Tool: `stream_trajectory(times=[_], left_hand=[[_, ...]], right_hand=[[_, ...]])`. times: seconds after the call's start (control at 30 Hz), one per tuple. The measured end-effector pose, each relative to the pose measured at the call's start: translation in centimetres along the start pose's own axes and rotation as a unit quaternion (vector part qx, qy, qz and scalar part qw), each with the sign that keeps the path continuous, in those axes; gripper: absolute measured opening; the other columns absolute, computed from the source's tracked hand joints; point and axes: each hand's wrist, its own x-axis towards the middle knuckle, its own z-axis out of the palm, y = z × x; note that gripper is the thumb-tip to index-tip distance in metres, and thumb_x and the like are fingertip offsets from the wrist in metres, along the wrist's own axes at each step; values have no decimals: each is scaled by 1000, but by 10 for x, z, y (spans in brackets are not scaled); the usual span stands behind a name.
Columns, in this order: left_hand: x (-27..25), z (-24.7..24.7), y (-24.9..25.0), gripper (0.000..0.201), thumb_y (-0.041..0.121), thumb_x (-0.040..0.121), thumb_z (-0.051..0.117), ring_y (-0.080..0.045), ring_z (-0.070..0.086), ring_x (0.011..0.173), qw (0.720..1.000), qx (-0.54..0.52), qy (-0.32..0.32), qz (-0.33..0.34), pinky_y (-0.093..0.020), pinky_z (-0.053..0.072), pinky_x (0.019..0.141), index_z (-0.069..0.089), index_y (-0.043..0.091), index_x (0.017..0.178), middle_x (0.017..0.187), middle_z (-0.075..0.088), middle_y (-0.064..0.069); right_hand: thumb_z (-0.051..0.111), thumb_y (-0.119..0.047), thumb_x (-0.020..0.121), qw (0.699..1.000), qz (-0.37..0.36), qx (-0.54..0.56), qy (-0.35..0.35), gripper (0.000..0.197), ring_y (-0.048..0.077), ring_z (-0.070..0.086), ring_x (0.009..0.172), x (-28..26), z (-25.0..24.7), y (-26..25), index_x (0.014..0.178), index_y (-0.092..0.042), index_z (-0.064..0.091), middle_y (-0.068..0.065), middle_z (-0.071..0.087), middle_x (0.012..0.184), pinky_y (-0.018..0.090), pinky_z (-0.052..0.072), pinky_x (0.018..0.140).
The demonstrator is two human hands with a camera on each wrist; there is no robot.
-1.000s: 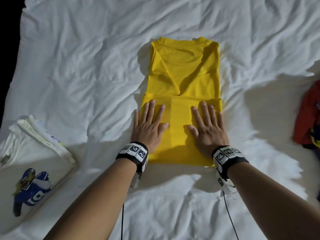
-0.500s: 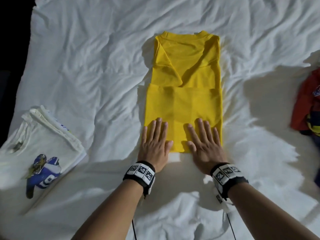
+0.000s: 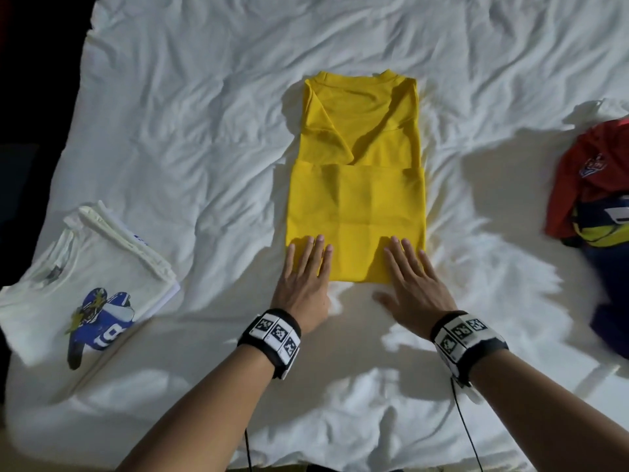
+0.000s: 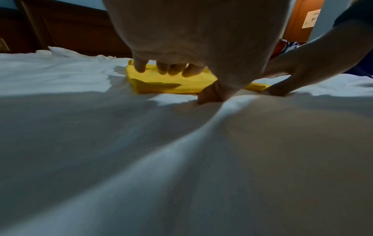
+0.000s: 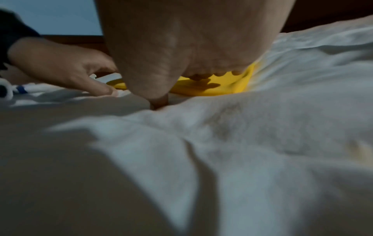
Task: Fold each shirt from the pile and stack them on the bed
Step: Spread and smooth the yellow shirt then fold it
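A yellow shirt (image 3: 360, 185) lies in the middle of the white bed (image 3: 190, 137), its sleeves turned in and its lower part folded up. My left hand (image 3: 306, 267) lies flat on the shirt's near left corner with straight fingers. My right hand (image 3: 412, 270) lies flat on the near right corner, thumb on the sheet. In the left wrist view the left fingertips (image 4: 169, 70) hover just above the yellow shirt (image 4: 161, 83). The right wrist view shows the right fingers (image 5: 206, 75) above the yellow shirt (image 5: 228, 86). A folded white shirt (image 3: 85, 284) with a blue print lies at the left.
A pile of unfolded clothes (image 3: 599, 199), red, yellow and dark blue, sits at the bed's right edge. The bed's left edge drops into darkness. Dark wooden furniture (image 4: 70, 32) stands beyond the bed.
Both hands have slid toward me down the folded lower part, from its middle to its near edge. The shirt has stayed in place.
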Motion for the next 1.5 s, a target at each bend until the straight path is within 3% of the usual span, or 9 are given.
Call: stream_trajectory(times=[0.2, 0.3, 0.4, 0.67, 0.83, 0.97, 1.1, 1.23, 1.5], left_hand=[[17, 9, -1, 61, 11, 91, 25, -43, 51, 137, 998, 26, -48, -18, -63, 39, 113, 54, -5, 142, 148, 52, -28], [11, -1, 2, 68, 10, 93, 10, -40, 26, 152, 999, 31, -39, -20, -59, 20, 124, 29, -4, 156, 163, 28, -27], [-11, -13, 8, 64, 8, 103, 33, -37, 6, 157, 995, 49, -88, -13, -53, 8, 127, 7, -1, 161, 169, 7, -23], [-117, -16, 33, 54, 12, 103, 40, -29, 20, 155, 985, 27, -163, 52, -54, 19, 123, 27, 4, 155, 166, 25, -17], [-121, -59, 34, 25, 17, 100, 41, -34, 62, 110, 981, 21, -175, 78, -42, 45, 91, 58, 11, 118, 116, 67, -13], [-87, -110, 16, 7, 18, 98, 43, -39, 50, 76, 988, -15, -152, 28, -39, 35, 66, 49, 15, 95, 78, 52, -9], [-34, -133, -12, 10, 22, 95, 49, -36, 49, 75, 992, -93, -83, -24, -40, 41, 65, 50, 15, 88, 72, 50, -4], [27, -126, -47, 30, 35, 90, 60, -31, 68, 102, 965, -236, -27, -113, -42, 56, 88, 72, 23, 114, 116, 74, -4], [113, -87, -77, 16, 29, 93, 70, -27, 67, 86, 911, -347, 87, -204, -40, 57, 82, 75, 20, 105, 95, 75, -5]], right_hand=[[35, -6, 94, 1000, 14, -7, 7, 59, 47, 37, 144, 24, -1, -5, 151, 8, 37, 29, 36, 157, 59, 44, 109], [35, 5, 88, 1000, 12, -11, 10, 59, 53, 43, 137, 19, -1, -9, 145, 13, 42, 36, 40, 150, 62, 47, 103], [44, 7, 78, 1000, 10, 0, 8, 67, 54, 42, 137, -9, -1, -24, 144, 14, 43, 38, 41, 149, 63, 45, 106], [43, -13, 65, 999, 13, 11, -37, 67, 41, 64, 121, -123, -9, -76, 126, 4, 66, 24, 65, 131, 51, 58, 91], [34, -17, 59, 996, 72, 40, 43, 48, 30, 71, 71, -139, -34, -83, 84, -12, 74, 5, 73, 79, 31, 50, 51], [35, -14, 56, 983, 108, 41, 140, 40, 32, 58, 51, -110, -70, -70, 77, -13, 69, 2, 62, 62, 22, 23, 50], [51, -10, 55, 972, 162, 52, 163, 37, 34, 61, 54, -60, -101, -41, 86, -15, 71, 3, 66, 68, 23, 27, 51], [55, -6, 72, 962, 213, 99, 136, 38, 40, 65, 73, -9, -111, -9, 104, -17, 72, 9, 72, 87, 32, 36, 56], [56, -13, 92, 924, 271, 229, 143, 23, 38, 61, 96, 77, -92, 50, 111, -18, 69, 10, 69, 108, 37, 44, 69]])
